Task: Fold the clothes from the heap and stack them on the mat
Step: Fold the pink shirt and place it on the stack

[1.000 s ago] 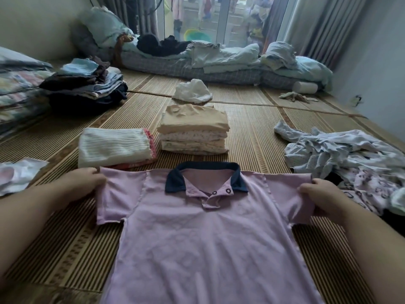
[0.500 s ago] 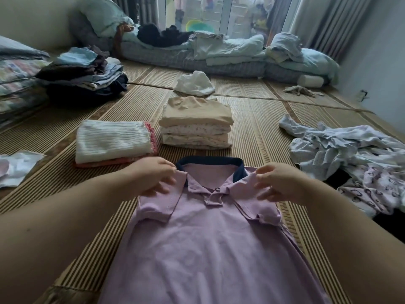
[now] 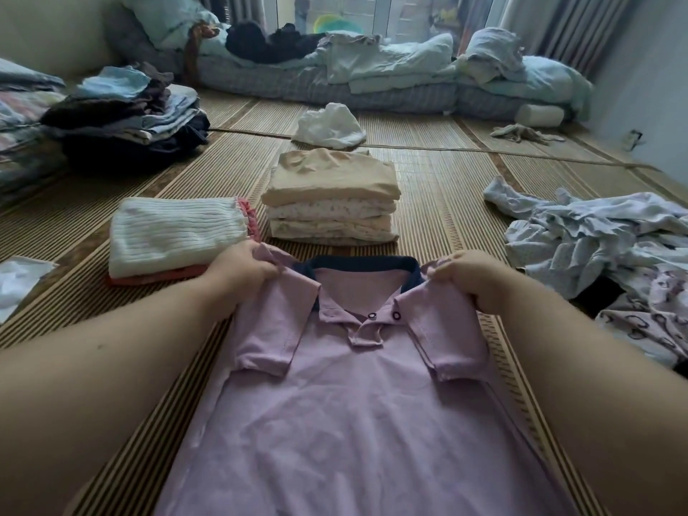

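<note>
Hands pinch the pink polo shirt [image 3: 357, 404] at its shoulders: left hand [image 3: 238, 273] and right hand [image 3: 480, 279] flank the navy collar, sleeves folded inward just below them, body trailing toward the person on the mat [image 3: 439, 188].

Low mattress [image 3: 283, 83] below window [image 3: 402, 13], possibly doors

A lilac polo shirt [image 3: 357, 422] with a navy collar lies front up on the woven mat [image 3: 439, 188]. Both short sleeves are folded in over the chest, and its shoulders are pinched by the left hand [image 3: 242, 271] and the right hand [image 3: 474, 279]. Just beyond the collar stands a beige stack [image 3: 331, 202]. To the left of that lies a white knit [image 3: 175, 236], folded on something pink. The crumpled heap [image 3: 595, 247] sprawls at the right.
</note>
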`<state>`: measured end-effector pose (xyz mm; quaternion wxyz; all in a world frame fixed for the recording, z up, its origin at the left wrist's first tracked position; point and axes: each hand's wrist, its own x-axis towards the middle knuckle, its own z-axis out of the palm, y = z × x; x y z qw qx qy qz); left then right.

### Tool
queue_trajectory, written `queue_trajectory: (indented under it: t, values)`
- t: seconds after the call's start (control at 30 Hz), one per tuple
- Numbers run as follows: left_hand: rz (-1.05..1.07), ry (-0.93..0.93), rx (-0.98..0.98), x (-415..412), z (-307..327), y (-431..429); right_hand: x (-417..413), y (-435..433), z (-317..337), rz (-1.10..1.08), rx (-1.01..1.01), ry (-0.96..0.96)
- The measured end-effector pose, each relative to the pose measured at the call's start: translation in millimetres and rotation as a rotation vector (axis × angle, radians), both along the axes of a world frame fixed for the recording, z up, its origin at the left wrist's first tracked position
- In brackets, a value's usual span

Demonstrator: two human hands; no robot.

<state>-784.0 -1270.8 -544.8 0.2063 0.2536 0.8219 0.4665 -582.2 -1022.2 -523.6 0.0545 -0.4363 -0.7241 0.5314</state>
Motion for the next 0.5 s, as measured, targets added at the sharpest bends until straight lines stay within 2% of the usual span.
queue_trajectory:
  t: [0.07,0.23,0.4,0.5]
  values:
    - [-0.027,-0.041,0.081,-7.4,8.7,4.4,1.6,10.3,8.3,-0.044,-0.088,0.118]
    - [0.116,-0.018,0.272,-27.0,44.7,16.9,1.4,31.4,38.2,-0.094,-0.061,0.424]
    - [0.059,0.036,0.466,-23.9,81.2,14.3,23.9,21.8,71.6,-0.078,0.160,0.589]
    - [-0.032,0.166,0.413,-2.4,75.3,-14.0,61.9,-2.9,72.9,0.020,0.359,0.571]
